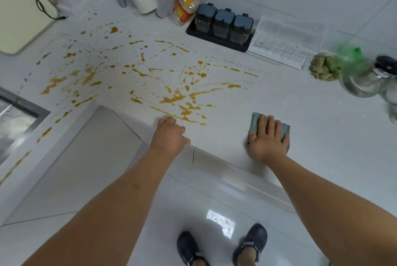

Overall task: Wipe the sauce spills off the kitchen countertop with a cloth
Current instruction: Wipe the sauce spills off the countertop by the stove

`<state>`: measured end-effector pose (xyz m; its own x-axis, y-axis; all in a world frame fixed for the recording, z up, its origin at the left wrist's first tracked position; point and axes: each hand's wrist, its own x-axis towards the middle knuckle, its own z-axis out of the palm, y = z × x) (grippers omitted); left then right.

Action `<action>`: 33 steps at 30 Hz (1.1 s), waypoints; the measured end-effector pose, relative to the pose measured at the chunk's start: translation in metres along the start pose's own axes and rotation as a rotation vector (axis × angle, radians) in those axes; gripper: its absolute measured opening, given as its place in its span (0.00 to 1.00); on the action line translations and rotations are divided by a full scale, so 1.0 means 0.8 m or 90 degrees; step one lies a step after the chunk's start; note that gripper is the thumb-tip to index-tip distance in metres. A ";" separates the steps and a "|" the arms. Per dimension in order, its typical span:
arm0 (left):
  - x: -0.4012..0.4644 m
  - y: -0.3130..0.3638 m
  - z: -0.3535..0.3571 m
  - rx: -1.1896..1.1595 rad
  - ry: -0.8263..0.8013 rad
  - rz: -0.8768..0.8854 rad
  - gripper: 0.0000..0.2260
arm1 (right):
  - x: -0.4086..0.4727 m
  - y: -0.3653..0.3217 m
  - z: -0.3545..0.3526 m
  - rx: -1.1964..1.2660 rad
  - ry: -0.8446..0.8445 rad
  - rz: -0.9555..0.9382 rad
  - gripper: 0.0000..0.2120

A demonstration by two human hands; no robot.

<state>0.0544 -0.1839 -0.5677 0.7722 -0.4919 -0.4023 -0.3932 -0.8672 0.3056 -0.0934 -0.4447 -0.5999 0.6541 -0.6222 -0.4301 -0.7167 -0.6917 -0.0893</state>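
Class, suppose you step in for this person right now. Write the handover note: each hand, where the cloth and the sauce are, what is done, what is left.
Left hand: rests on the front edge of the countertop, fingers loosely curled, holding nothing.
Right hand: pressed flat on the cloth, fingers straight.
Cloth: flat on the counter near the front edge, right of the sauce, not touching it.
Sauce spills: orange-brown splashes across the middle and left of the counter, reaching towards the sink side.
Done: cloth in place on the counter; no wiped track shows.
Left: sweep the cloth leftwards through all the splashes, including the far-left strip.
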 end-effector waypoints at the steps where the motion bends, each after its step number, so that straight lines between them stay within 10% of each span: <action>1: -0.001 -0.003 0.003 0.005 0.009 0.011 0.23 | 0.009 -0.016 -0.004 0.016 -0.003 0.025 0.34; 7: 0.006 -0.010 0.005 0.044 -0.002 0.019 0.25 | 0.012 -0.139 0.012 -0.029 -0.014 -0.122 0.34; 12: 0.009 -0.007 -0.001 0.074 -0.024 0.002 0.25 | -0.042 -0.082 0.033 -0.103 -0.005 -0.279 0.33; 21: 0.015 0.002 -0.008 0.026 -0.004 -0.046 0.26 | 0.002 0.002 0.004 0.061 0.005 0.081 0.34; 29: -0.001 0.057 0.014 0.111 0.106 0.003 0.13 | -0.050 -0.032 0.040 -0.061 0.009 -0.243 0.33; 33: -0.015 0.159 0.052 -0.047 0.032 0.148 0.26 | -0.073 0.061 0.046 -0.046 0.050 -0.194 0.33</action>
<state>-0.0254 -0.2914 -0.5601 0.6903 -0.6708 -0.2710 -0.5269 -0.7228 0.4471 -0.1756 -0.4290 -0.6119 0.8550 -0.4067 -0.3218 -0.4672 -0.8734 -0.1376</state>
